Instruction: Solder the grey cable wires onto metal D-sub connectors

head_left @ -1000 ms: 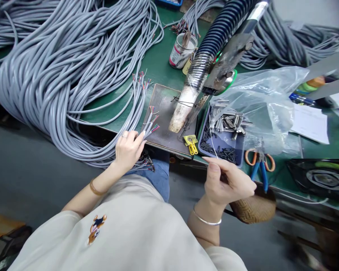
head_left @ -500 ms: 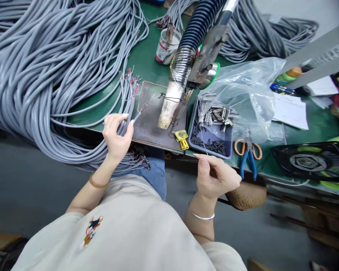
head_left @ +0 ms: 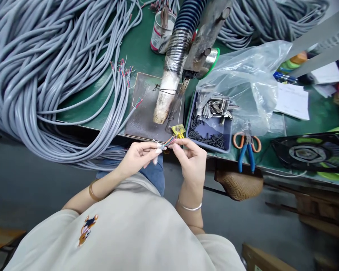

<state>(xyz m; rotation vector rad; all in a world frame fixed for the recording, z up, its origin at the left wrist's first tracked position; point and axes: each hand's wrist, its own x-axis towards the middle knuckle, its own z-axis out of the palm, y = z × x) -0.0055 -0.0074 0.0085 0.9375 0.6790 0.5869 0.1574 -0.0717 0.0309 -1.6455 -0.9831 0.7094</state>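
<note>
Between the fingertips of my left hand [head_left: 141,156] is the end of a grey cable, its thin coloured wires [head_left: 168,142] fanned out toward the right. My right hand [head_left: 190,154] pinches at the tips of those wires, and a thin pale strand rises from its fingers. Both hands are close together at the table's front edge. Just behind them lie a dark board [head_left: 144,94] and a small yellow item [head_left: 178,131]. A large heap of grey cables [head_left: 53,67] covers the left side, with a bundle of stripped ends near the board.
A white-tipped hose [head_left: 165,94] and a metal stand [head_left: 203,41] reach down over the board. To the right are a blue tray [head_left: 228,145] of metal connectors and black pieces, a plastic bag [head_left: 248,86], pliers [head_left: 247,150] and a black fan [head_left: 310,154]. Behind stands a jar [head_left: 156,35].
My left hand has left the cable bundle and moved right with one cable end. My right hand has moved left from near the tray to meet it. The view has shifted slightly.
</note>
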